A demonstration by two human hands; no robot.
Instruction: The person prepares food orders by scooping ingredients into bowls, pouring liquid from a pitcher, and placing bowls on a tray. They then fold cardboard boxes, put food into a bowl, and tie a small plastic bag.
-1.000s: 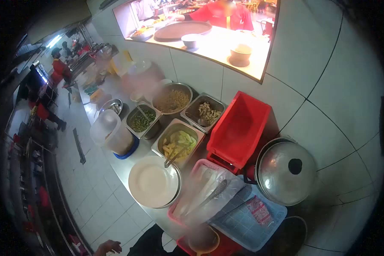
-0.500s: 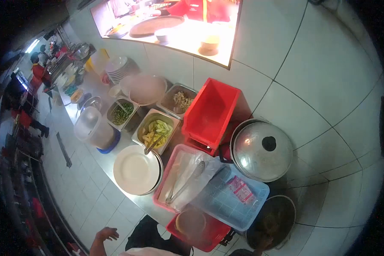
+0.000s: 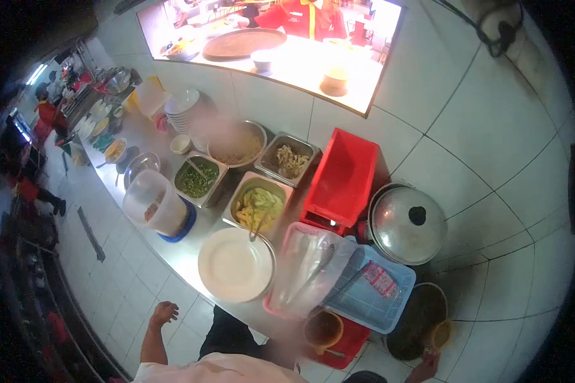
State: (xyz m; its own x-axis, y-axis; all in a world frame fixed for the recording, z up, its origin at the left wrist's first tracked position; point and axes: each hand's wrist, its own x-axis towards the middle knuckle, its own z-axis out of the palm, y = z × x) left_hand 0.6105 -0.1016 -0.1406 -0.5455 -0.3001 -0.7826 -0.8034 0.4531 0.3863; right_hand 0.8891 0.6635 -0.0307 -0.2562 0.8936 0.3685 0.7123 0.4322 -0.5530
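Observation:
At the lower right, my right hand (image 3: 431,360) is closed on a small round yellowish scoop (image 3: 442,333) beside the rim of a deep pot (image 3: 394,335) of dark liquid. My left hand (image 3: 165,313) hangs in the air over the floor, left of the counter, its fingers loosely bent with nothing in them. A brown round bowl (image 3: 322,329) sits in a red tray (image 3: 354,341) below the counter edge. Above the tray, a blue basket (image 3: 338,290) holds a pink-printed packet (image 3: 380,279), and a pink basket (image 3: 289,239) contains plastic bags and tongs.
White plates (image 3: 235,265) lie at the counter's front edge. Behind them stand metal containers of yellow-green pieces (image 3: 259,205) and chopped greens (image 3: 198,180). A red bin (image 3: 338,179) and a lidded pot (image 3: 407,223) stand along the wall. Beyond the window, a person in red (image 3: 300,19) is visible.
My right hand has moved right from inside the deep pot to its rim, bringing the scoop into view. My left hand has risen slightly, its fingers more bent. Haze over the counter has shifted.

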